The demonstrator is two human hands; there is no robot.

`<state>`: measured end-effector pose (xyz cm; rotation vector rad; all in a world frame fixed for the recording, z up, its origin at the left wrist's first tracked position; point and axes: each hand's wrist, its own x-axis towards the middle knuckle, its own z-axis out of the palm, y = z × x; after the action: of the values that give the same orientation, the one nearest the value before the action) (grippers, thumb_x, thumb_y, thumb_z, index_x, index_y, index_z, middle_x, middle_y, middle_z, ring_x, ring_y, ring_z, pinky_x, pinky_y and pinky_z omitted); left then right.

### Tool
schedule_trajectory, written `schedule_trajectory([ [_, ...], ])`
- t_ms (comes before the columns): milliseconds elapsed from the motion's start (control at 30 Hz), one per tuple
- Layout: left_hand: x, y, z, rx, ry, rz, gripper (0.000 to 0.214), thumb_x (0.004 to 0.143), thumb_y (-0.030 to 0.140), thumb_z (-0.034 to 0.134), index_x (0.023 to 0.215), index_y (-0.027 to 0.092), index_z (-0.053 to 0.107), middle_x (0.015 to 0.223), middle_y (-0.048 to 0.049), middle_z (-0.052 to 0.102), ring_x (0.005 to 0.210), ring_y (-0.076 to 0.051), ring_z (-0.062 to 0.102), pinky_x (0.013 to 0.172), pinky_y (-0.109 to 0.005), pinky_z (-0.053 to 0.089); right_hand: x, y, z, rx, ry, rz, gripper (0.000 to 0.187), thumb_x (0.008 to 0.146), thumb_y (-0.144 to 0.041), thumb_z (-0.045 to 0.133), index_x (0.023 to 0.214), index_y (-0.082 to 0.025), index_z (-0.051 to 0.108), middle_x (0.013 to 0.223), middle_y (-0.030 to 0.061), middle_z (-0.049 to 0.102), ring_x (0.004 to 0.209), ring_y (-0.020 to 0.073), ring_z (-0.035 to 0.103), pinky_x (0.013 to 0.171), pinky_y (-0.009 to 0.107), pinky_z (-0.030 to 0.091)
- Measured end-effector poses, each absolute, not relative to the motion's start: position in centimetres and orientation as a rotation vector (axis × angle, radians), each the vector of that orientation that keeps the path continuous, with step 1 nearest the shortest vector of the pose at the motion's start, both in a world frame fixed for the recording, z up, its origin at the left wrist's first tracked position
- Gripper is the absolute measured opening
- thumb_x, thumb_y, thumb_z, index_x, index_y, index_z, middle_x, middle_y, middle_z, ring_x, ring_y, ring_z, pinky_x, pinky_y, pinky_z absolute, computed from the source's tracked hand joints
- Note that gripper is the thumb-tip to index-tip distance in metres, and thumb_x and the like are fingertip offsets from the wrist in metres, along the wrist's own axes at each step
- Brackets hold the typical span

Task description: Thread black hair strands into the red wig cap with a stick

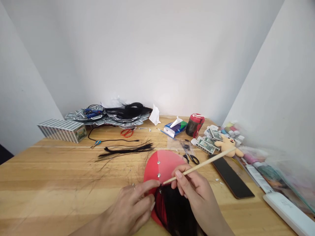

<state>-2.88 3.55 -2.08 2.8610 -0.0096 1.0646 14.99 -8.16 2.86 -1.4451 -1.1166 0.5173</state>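
A round red and pink piece [169, 162] with silver studs lies on the table in front of me. Long black hair [176, 209] hangs from a line across its middle, toward me. My left hand [137, 203] steadies the piece at its left side, index fingertip pressed on the hairline and the other fingers curled. A thin wooden stick [209, 160] is pinched in my right hand [192, 186], its narrow tip touching the piece just beside my left index finger. The right hand's lower fingers rest at the hair and partly hide it.
A bundle of black strands [128, 149] lies beyond my left hand, near orange-handled scissors [127, 132]. Black scissors [192, 159], a tissue pack [174, 127], a lidded jar [195, 125], a plush toy [227, 144] and a dark flat slab [232, 175] are to the right.
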Motion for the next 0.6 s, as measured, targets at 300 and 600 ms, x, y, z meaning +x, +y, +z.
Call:
schedule_trajectory([
  [300,-2.8,3.7,-2.6,2.703,-0.107,0.985,0.020,0.097,0.009,0.038,0.103,0.021,0.054,0.115,-0.0084,0.074,0.084,-0.016,0.074,0.077,-0.022,0.052,15.3,-8.5,2.8,-1.448,-1.118,0.575,0.037,0.096,-0.052,0.051,0.081,-0.020,0.062,0.067,-0.0002,0.057,0.057,0.0130,0.049,0.052,0.023,0.041],
  [600,-2.5,3.2,-2.2,2.624,-0.039,0.988,0.020,0.099,0.010,0.039,0.104,0.021,0.054,0.110,-0.0078,0.075,0.082,-0.015,0.074,0.073,-0.021,0.054,15.9,-9.1,3.1,-1.499,-1.241,0.583,0.036,0.099,-0.049,0.046,0.079,-0.022,0.056,0.075,0.0004,0.056,0.067,0.0149,0.053,0.064,0.026,0.045],
])
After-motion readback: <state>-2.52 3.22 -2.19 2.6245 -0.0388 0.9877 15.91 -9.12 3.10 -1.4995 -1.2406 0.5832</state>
